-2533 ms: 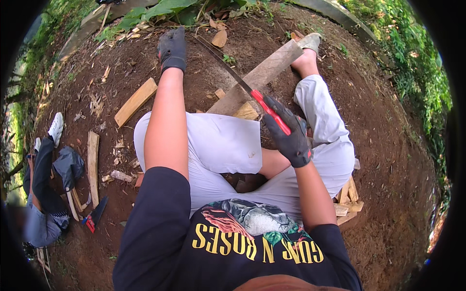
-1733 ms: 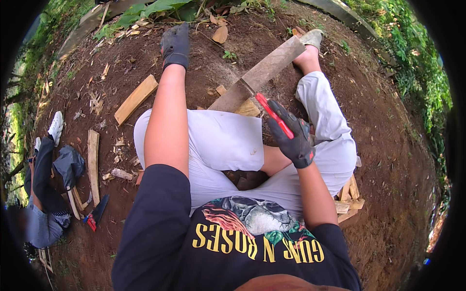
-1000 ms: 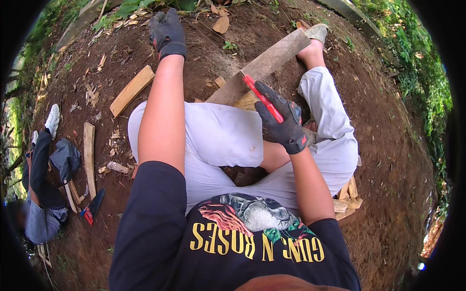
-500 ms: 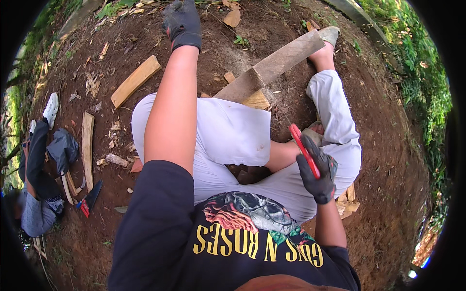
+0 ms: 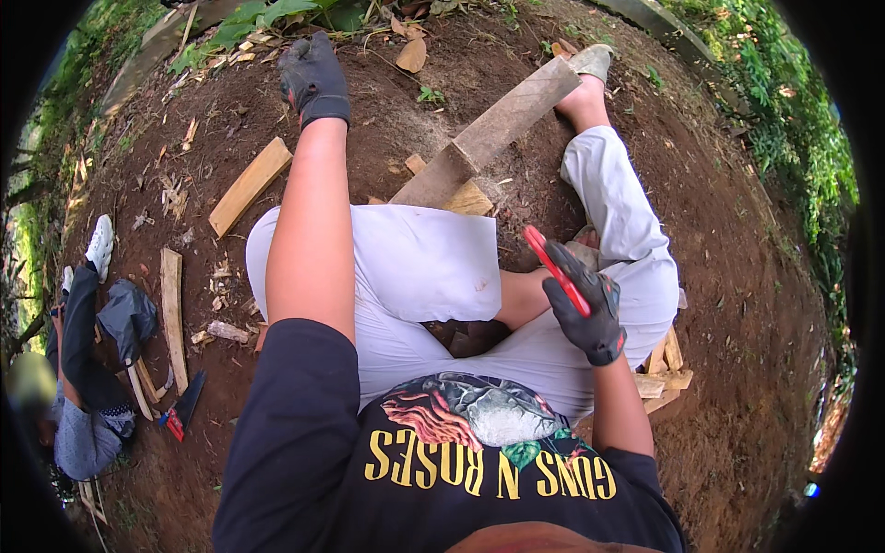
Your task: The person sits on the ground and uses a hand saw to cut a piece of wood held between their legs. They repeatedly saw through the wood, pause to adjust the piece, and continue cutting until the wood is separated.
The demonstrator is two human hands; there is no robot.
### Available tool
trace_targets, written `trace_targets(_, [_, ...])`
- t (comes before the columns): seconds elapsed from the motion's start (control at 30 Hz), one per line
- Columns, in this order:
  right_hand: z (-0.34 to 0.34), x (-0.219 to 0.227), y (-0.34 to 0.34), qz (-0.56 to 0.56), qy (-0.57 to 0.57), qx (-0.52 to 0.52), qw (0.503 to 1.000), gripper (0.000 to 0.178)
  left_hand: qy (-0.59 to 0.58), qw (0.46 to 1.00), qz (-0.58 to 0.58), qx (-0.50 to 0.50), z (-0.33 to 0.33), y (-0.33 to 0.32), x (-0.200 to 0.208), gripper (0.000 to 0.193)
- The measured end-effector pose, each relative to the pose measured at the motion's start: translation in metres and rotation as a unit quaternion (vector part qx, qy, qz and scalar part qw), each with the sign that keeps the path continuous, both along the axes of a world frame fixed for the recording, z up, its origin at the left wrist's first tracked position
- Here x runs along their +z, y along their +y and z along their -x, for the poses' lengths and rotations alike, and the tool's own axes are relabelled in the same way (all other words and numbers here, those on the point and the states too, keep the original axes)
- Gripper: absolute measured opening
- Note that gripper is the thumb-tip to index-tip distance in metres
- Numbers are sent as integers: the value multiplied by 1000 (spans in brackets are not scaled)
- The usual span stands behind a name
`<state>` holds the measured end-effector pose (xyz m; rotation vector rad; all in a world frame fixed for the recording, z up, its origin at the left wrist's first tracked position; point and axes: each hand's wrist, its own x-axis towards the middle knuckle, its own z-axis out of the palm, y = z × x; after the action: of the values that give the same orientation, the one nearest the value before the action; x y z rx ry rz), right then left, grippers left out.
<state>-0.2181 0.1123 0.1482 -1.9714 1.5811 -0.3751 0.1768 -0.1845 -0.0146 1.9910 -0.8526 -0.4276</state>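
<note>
My left hand (image 5: 315,81), in a dark work glove, is stretched far forward over the soil, with its fingers curled in. Whatever it may hold is hidden. Above my bent leg, my right hand (image 5: 587,309), gloved in dark grey and red, is closed around a red-handled tool (image 5: 556,268). The handle slants up and left from my palm; the tool's working end cannot be made out. Ahead of my knees a long grey-brown plank (image 5: 516,118) lies slantwise, one end by my foot. Its near end rests over a paler wood block (image 5: 472,200).
A loose wood piece (image 5: 250,187) lies beside my left forearm. Further left are a long strip (image 5: 172,309), a red-handled saw (image 5: 182,405) and a seated person (image 5: 88,369). More wood pieces (image 5: 662,380) lie by my right hip. Leafy plants (image 5: 277,14) edge the soil.
The view has shifted a little. My left hand has moved slightly left and nearer. My right hand, still holding the red-handled tool, has risen slightly and moved left.
</note>
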Motion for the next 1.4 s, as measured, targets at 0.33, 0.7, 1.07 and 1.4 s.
trace_targets(0.33, [-12, 24, 4, -23, 26, 5, 999, 47, -51, 999, -8, 4, 17, 4, 0, 51])
trace_targets(0.7, [-48, -46, -58, 67, -88, -6, 994, 48, 14, 1000, -5, -13, 0, -7, -2, 54])
trace_targets(1.07, [29, 60, 46, -38, -3, -16, 999, 54, -172, 975, -78, -114, 24, 2, 7, 46])
trace_targets(1.4, [-119, -87, -142, 32, -111, 42, 992, 58, -53, 994, -26, -89, 19, 3, 9, 38])
